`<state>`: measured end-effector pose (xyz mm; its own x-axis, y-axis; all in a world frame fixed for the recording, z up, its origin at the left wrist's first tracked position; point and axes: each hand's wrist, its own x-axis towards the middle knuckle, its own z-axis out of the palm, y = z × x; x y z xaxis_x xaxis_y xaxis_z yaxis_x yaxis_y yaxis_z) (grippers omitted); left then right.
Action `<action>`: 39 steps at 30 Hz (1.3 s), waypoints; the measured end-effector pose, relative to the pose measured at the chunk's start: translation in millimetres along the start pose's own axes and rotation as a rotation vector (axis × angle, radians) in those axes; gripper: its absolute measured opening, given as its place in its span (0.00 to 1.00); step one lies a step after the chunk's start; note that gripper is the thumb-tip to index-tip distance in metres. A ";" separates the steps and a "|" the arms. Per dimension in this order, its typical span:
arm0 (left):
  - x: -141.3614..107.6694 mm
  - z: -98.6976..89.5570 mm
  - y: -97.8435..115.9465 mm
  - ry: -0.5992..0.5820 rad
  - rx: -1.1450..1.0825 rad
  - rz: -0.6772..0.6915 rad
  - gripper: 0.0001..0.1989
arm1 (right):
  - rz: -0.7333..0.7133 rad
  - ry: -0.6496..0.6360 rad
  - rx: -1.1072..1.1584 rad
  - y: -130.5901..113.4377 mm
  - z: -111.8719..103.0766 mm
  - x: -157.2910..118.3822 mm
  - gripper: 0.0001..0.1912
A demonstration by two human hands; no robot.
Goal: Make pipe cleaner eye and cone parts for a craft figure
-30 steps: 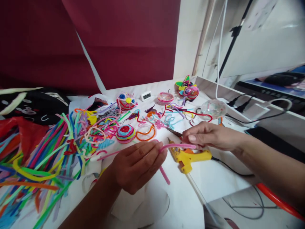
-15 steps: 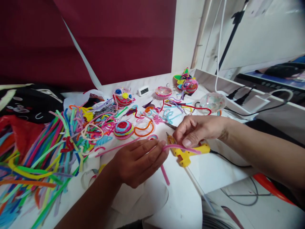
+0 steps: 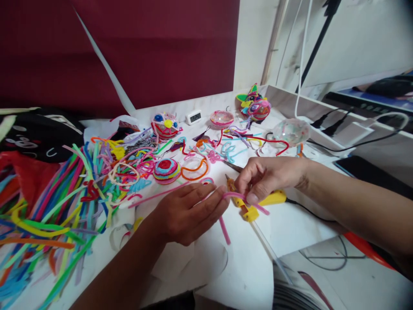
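A pink pipe cleaner (image 3: pixel 234 195) runs between my two hands. My left hand (image 3: pixel 190 213) is closed around it, and one pink end hangs below the fingers. Thumb and fingers of my right hand (image 3: pixel 263 181) pinch the strip near its other end, which sticks out past the thumb. Under my right hand lies a yellow hot glue gun (image 3: pixel 272 197) with a clear glue stick in its back; the hand partly hides it. Just beyond the hands are a striped pipe-cleaner disc (image 3: pixel 166 171) and an orange pipe-cleaner loop (image 3: pixel 195 174).
A big heap of coloured pipe cleaners (image 3: pixel 61 206) covers the left side. Along the back stand a decorated ball (image 3: pixel 165 125), a small digital clock (image 3: pixel 194 117), a pink-rimmed clear bowl (image 3: pixel 222 119) and a clear dome (image 3: pixel 291 131). A power strip (image 3: pixel 332 137) sits at right.
My right thumb and fingers have come down onto the pink pipe cleaner and now pinch it near its end. My left hand keeps its hold. The view has shifted slightly.
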<state>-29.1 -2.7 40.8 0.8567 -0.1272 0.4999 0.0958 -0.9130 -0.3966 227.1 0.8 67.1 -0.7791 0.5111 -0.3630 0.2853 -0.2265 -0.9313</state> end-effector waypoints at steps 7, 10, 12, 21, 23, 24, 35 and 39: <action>2.1 16.1 4.6 0.022 -0.317 -0.290 0.19 | -0.049 0.098 0.118 13.3 2.3 -1.6 0.06; 5.3 18.0 7.7 -0.044 -0.619 -0.479 0.22 | -0.080 0.154 0.101 19.0 -0.1 -2.8 0.07; 8.9 13.9 8.0 -0.124 -0.825 -0.588 0.23 | -0.077 0.178 0.077 21.5 -1.7 -3.5 0.09; 19.1 8.0 10.0 -0.061 -1.264 -0.933 0.14 | -0.062 0.213 0.101 26.5 2.0 0.5 0.11; 18.2 13.6 12.5 -0.007 -1.370 -1.029 0.13 | -0.059 0.236 0.101 25.1 4.4 1.3 0.11; 17.8 16.0 13.3 0.026 -1.423 -1.069 0.12 | -0.062 0.252 0.099 23.8 5.7 1.7 0.11; 20.2 20.7 13.2 0.186 -1.636 -1.348 0.10 | -0.116 0.393 0.085 15.4 19.5 6.3 0.12; 20.6 19.8 13.5 0.181 -1.651 -1.411 0.08 | -0.156 0.424 0.087 18.2 21.9 9.2 0.12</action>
<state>-0.1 -9.9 30.4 0.5788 0.8056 -0.1262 -0.0408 0.1832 0.9822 212.9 -16.8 47.5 -0.5068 0.8345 -0.2164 0.1207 -0.1798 -0.9763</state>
